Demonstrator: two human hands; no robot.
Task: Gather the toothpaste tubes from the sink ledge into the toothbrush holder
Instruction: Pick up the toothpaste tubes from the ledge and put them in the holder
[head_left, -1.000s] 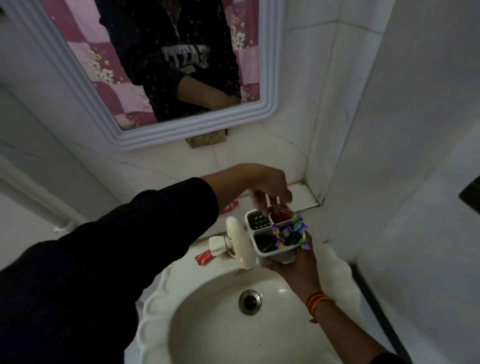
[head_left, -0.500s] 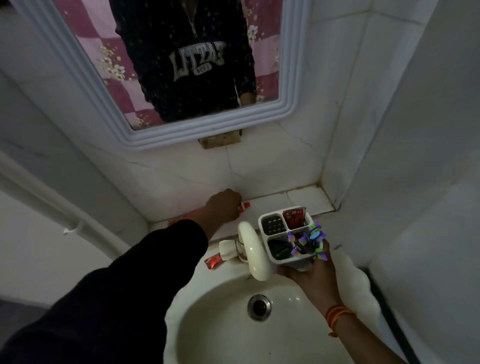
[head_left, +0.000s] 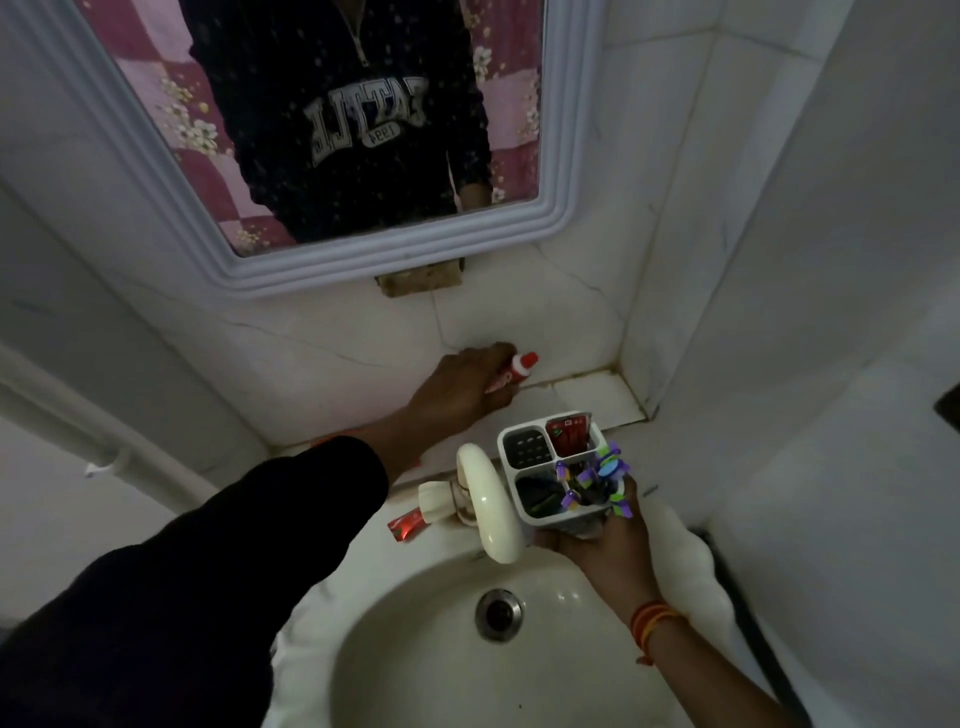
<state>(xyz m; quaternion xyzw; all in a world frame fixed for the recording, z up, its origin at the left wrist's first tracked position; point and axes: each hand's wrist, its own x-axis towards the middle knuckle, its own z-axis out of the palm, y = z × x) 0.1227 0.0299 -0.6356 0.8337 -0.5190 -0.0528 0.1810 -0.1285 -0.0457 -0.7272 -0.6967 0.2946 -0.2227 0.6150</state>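
Head view: the left hand (head_left: 465, 387), at frame centre, has its fingers closed around a red tube (head_left: 511, 371) at the ledge (head_left: 597, 397) below the mirror (head_left: 322, 124); the red cap protrudes to the right of the fist, against the wall tile. The tube is judged light, soft-walled and easily creased, stiff only at the cap and shoulder, so a grip near the cap end gives the best control for insertion. The right hand (head_left: 605, 545), right of centre, grips the white holder (head_left: 558, 475) from below, above the basin (head_left: 426, 649). One red tube already stands in the holder's upper-right compartment; purple-handled brushes (head_left: 597, 475) fill the lower-right one and may obstruct entry. A further tube (head_left: 408, 525) lies on the rim, left of the tap (head_left: 485, 501), partly hidden by its knob. The tap spout stands just beside the holder on the transfer path
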